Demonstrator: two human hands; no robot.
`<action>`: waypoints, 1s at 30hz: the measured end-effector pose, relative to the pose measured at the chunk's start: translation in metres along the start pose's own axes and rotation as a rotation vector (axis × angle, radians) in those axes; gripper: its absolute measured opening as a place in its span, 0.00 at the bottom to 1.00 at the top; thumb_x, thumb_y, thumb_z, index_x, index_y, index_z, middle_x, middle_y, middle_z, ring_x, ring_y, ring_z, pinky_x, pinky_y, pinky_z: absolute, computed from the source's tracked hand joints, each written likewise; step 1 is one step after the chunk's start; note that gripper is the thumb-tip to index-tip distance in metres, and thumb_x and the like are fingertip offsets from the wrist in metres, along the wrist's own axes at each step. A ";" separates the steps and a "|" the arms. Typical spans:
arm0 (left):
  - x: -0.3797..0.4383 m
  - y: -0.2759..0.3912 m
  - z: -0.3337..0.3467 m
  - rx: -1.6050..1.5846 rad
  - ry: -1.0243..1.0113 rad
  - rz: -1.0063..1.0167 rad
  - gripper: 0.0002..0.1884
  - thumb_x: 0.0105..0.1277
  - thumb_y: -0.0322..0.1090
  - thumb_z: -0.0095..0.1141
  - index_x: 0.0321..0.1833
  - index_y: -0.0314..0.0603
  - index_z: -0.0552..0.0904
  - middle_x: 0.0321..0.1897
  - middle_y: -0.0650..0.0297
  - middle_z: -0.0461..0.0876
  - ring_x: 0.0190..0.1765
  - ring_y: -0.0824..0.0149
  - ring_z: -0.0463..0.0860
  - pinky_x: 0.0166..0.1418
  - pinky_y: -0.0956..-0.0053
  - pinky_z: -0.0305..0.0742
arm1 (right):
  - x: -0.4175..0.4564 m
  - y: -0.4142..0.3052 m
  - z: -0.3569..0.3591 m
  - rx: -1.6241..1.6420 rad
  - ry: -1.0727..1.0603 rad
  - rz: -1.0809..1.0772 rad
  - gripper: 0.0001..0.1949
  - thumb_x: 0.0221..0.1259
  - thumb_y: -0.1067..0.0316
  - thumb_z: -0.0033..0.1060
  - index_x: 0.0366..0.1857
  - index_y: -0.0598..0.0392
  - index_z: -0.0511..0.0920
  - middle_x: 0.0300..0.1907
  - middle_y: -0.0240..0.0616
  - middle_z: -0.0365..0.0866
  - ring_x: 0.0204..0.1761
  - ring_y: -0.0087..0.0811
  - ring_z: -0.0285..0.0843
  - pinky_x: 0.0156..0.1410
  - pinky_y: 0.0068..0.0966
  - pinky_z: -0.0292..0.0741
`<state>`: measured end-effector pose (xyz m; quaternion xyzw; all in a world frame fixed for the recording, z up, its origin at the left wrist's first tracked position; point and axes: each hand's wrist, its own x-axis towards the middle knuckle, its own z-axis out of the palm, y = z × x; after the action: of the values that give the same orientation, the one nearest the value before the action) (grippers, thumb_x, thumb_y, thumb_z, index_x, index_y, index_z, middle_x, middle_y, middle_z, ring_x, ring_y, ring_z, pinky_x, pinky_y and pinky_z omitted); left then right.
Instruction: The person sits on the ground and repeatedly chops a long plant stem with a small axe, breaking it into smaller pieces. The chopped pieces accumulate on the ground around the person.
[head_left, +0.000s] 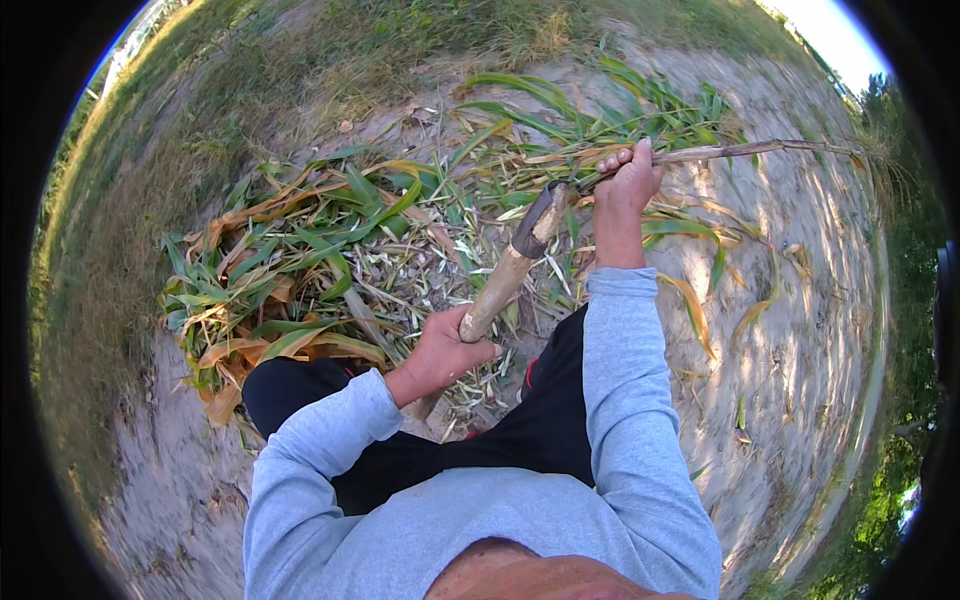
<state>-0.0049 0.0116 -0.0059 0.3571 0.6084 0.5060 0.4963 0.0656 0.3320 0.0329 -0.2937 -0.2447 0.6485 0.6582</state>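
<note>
My left hand grips the near end of a thick wooden handle. A dark metal collar wraps the handle's far end, and a short dark piece of metal curves at its tip. What blade it carries, I cannot tell. Past that tip, my right hand is closed around a thin dry stalk, which runs out to the right and ends in fine strands. Chopped pale stalk and leaf pieces lie on the ground between my legs and beneath the tool.
A heap of green and yellowed maize-like leaves lies to the left. More long-leaved stalks are spread ahead and to the right. Bare sandy soil stretches right, grass grows ahead, and my bent knee sits beside the heap.
</note>
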 end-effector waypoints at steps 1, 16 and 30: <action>0.001 0.001 0.002 -0.015 0.002 -0.003 0.18 0.53 0.26 0.68 0.48 0.33 0.81 0.29 0.73 0.76 0.33 0.80 0.72 0.37 0.79 0.72 | 0.002 0.002 -0.001 -0.001 0.000 0.011 0.10 0.73 0.61 0.49 0.33 0.47 0.62 0.17 0.29 0.63 0.13 0.25 0.60 0.16 0.26 0.61; 0.035 -0.002 0.019 -0.086 0.043 -0.062 0.11 0.53 0.22 0.67 0.29 0.40 0.75 0.20 0.70 0.75 0.22 0.78 0.73 0.26 0.79 0.68 | -0.003 0.014 0.005 0.040 0.017 0.126 0.15 0.74 0.55 0.46 0.26 0.46 0.62 0.17 0.27 0.60 0.14 0.22 0.55 0.17 0.24 0.54; 0.010 -0.005 0.001 0.296 0.065 -0.034 0.13 0.50 0.27 0.67 0.39 0.35 0.81 0.23 0.63 0.79 0.29 0.70 0.79 0.35 0.72 0.74 | 0.016 0.027 -0.007 -0.102 -0.043 0.288 0.19 0.76 0.53 0.42 0.23 0.47 0.64 0.17 0.27 0.59 0.16 0.26 0.56 0.22 0.30 0.57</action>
<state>-0.0060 0.0203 -0.0135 0.3996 0.6979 0.4136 0.4268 0.0516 0.3469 0.0083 -0.3450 -0.2468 0.7290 0.5372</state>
